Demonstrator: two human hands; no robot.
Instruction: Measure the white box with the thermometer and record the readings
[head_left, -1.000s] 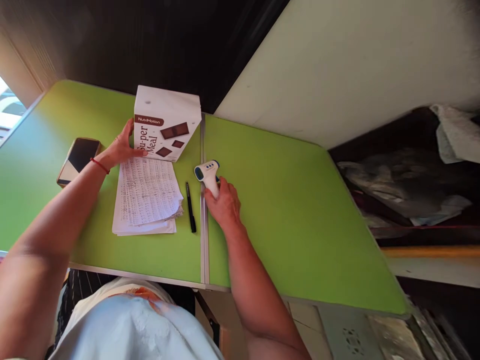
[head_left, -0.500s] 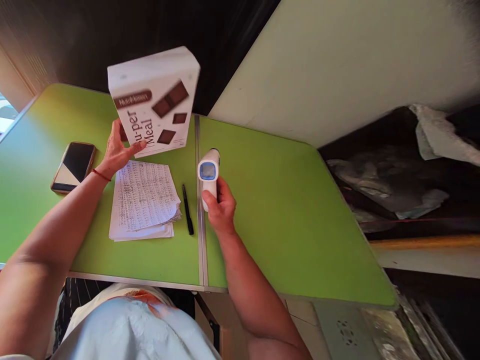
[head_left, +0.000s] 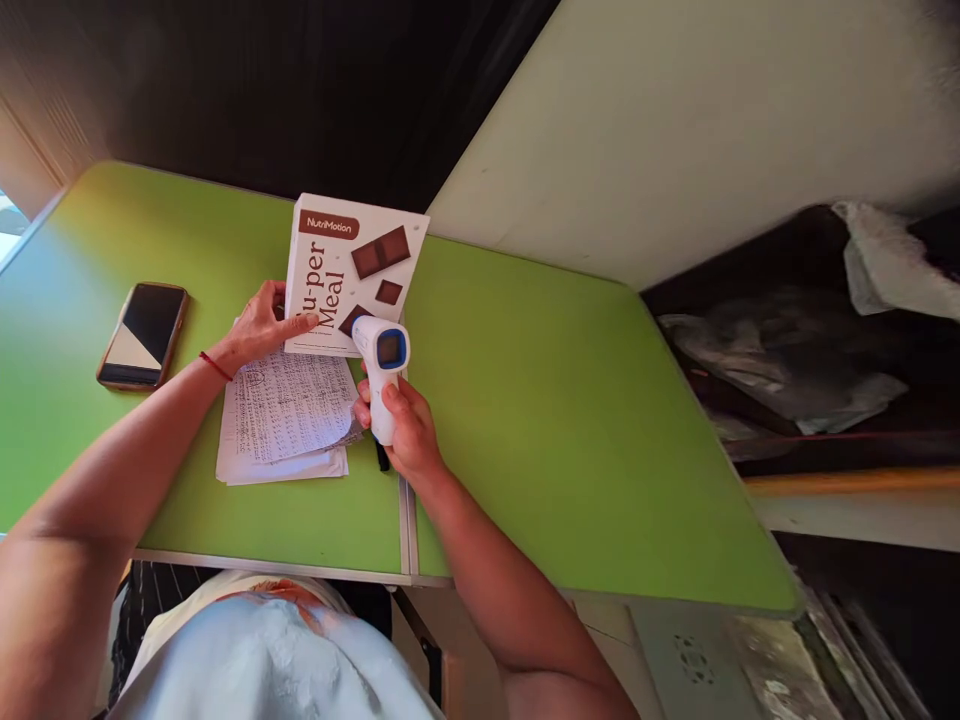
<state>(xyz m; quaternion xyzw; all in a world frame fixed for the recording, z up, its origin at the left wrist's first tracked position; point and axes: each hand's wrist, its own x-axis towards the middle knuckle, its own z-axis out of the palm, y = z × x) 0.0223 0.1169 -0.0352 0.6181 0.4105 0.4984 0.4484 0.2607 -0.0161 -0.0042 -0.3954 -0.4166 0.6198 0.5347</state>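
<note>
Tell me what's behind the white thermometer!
Behind the thermometer you can see the white box. Its lower right corner is covered, so any printing there can't be seen.

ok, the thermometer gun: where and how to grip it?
By its white handle, probably best from the near right, as the right hand does: it is slimmer than the head and points down toward the wearer. That leaves the screen uncovered.

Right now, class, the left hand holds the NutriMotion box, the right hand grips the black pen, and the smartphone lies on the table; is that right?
Not the black pen: in the head view, the right hand grips the infrared thermometer. The left hand holds the NutriMotion box, and the smartphone lies on the table.
</note>
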